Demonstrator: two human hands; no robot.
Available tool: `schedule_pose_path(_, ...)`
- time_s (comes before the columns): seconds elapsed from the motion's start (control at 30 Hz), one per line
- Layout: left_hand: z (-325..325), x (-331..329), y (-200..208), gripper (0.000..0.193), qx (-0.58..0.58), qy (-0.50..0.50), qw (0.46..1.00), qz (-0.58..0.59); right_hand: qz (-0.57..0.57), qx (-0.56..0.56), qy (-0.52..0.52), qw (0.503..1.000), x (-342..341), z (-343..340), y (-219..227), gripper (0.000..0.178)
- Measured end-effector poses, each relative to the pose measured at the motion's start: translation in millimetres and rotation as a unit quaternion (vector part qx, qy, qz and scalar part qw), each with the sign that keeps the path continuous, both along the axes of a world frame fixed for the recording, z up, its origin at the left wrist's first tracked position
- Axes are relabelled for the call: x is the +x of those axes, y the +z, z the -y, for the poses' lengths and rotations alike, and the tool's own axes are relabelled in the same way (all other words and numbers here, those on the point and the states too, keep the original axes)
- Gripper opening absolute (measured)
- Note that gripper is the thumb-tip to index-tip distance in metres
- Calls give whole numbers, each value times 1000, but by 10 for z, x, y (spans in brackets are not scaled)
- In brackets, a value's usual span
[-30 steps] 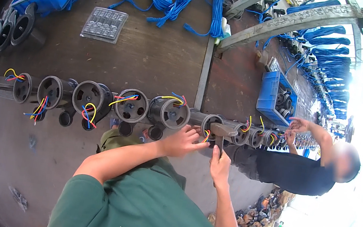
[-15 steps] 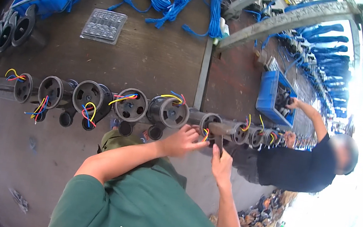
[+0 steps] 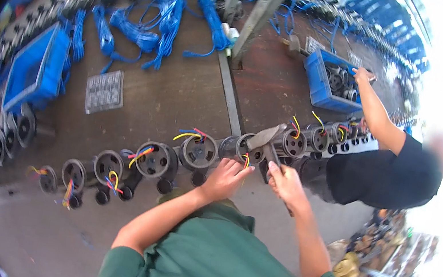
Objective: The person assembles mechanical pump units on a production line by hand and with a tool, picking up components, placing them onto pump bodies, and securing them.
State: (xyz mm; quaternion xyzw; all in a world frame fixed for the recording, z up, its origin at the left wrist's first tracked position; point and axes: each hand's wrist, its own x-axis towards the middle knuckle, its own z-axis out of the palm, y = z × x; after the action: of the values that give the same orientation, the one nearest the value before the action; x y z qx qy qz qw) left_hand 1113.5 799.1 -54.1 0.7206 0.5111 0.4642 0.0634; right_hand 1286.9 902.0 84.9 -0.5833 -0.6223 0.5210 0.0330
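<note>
My right hand [image 3: 288, 185] is closed around the handle of a hammer [image 3: 265, 137], whose head lies across the front of a dark round motor housing [image 3: 241, 145]. My left hand [image 3: 224, 181] is at the near side of that same housing, fingers bent against its body and one digit reaching toward the wires [image 3: 246, 159] at its lower edge. These wires are red, yellow and blue. The hammer head covers part of the housing's face, and my left fingertips are partly hidden.
More housings [image 3: 152, 159] with coloured wires line the bench edge. On the bench [image 3: 152, 98] are blue cable bundles [image 3: 134, 33], a clear plastic tray [image 3: 105, 92] and a blue crate [image 3: 41, 72]. At right, a co-worker [image 3: 381, 170] reaches to another crate [image 3: 315, 79]; a metal post [image 3: 260, 20] stands between.
My view has tilted and shifted, so the housing row now slopes upward to the right. The hammer stays in my right hand, over the same housing. The co-worker's arm remains at the crate.
</note>
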Motion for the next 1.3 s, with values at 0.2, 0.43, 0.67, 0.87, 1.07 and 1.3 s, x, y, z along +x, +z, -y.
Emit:
schedule_pose_path(0.2, 109, 87, 267, 58, -109, 12, 991, 70, -174, 39, 11, 984, -436, -1000, -165, 31)
schedule_pose_path(0.43, 758, -42, 236, 32, -147, 26, 988, -45, 156, 426, 35, 891, -1002, -1570, -536, 36)
schedule_pose_path(0.67, 1144, -142, -359, 24, -276, 126, 938, -168, -229, 418, 225, 850, 18, 643, -778, 16)
schedule_pose_path(0.87, 1015, -151, -644, 10, -247, 154, 904, -314, -46, 433, 351, 829, 186, 435, -1936, 33)
schedule_pose_path(1.07, 710, -83, -149, 16, -303, 111, 914, -245, -131, 412, 382, 817, 93, 272, -1815, 19)
schedule_pose_path(1.3, 25, -502, 547, 31, -330, 267, 900, -97, -111, 420, 350, 830, -606, -18, -768, 21)
